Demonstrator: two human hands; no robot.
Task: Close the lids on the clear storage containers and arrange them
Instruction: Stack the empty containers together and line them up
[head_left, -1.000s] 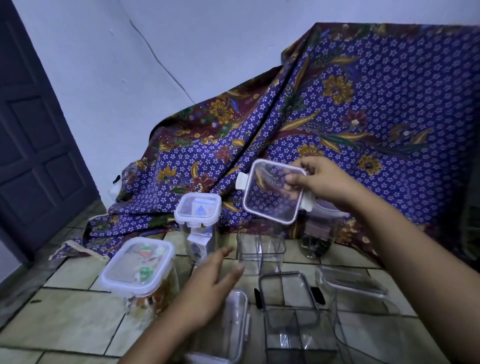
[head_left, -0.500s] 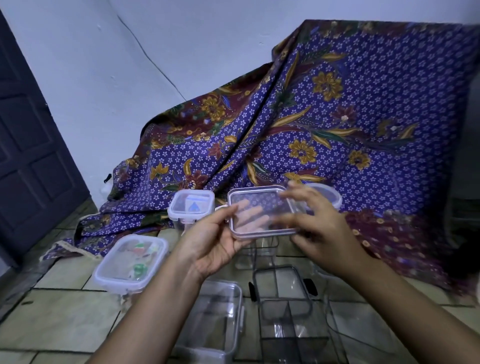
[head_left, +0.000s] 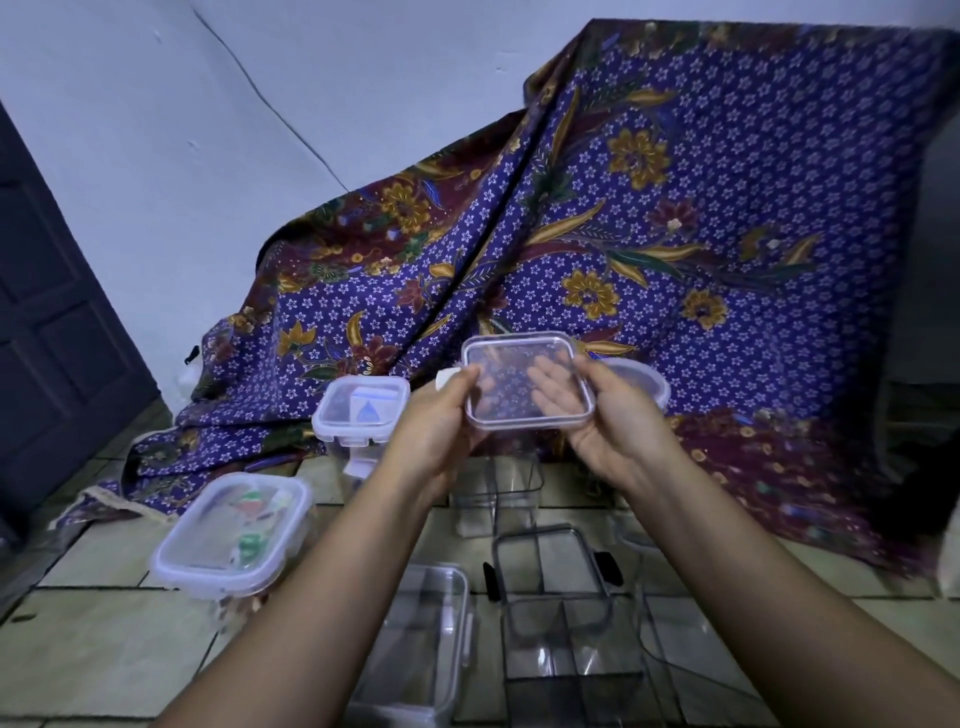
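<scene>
Head view: square clear lid (head_left: 527, 382) held level in the air between left hand (head_left: 441, 421) and right hand (head_left: 605, 415), fingers curled under opposite edges, thumbs on the rim; grip evidently chosen to keep the lid flat for seating. Directly beneath, tall open container (head_left: 498, 493) standing on the tiled floor (head_left: 104, 649), probably the intended base. Two lidded containers (head_left: 234, 535) (head_left: 361, 415) set aside at left, apparently finished. More open boxes (head_left: 566, 639) near, awaiting lids.
</scene>
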